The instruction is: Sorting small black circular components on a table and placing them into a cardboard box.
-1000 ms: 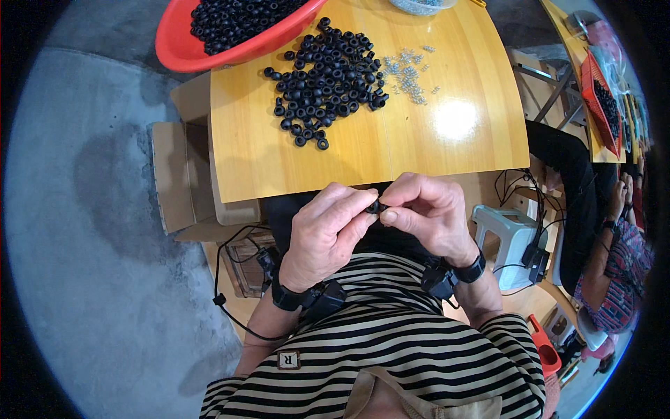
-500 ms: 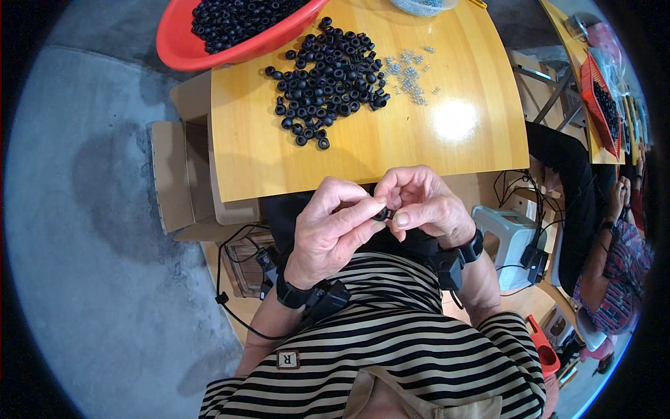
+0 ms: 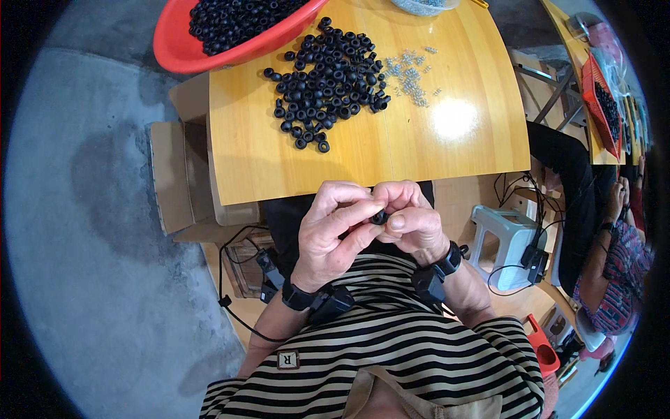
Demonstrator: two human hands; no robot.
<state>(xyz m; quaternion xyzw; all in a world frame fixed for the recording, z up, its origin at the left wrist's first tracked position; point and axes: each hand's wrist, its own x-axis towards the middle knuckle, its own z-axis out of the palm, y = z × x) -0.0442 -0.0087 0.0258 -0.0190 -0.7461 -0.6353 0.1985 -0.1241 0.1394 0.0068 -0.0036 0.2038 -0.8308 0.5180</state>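
Observation:
Just off the table's near edge, my two hands meet around a small black round part [image 3: 379, 217] with a hole in it. My left hand [image 3: 333, 227] is closed, its thumb and fingertips pinching the part from the left. From the other side my right hand [image 3: 413, 222] presses against it with bent fingers and thumb; whether a second small piece is between them is hidden. On the table [image 3: 279, 174] lies a loose pile of similar black round parts [image 3: 328, 77]. Beside that pile, to the right, small metal springs [image 3: 412, 75] are scattered.
A red basin [image 3: 174, 52] full of black parts stands at the far left, a clear tub [image 3: 424, 7] of springs at the far edge. A cardboard box [image 3: 171, 174] is left of the table, a pale stool [image 3: 502, 244] right. Another person [image 3: 618, 272] sits at far right.
My right hand has moved left and slightly down, closing in on my left hand. Its fingers are now more curled around the small black round part, which has turned its hole into view.

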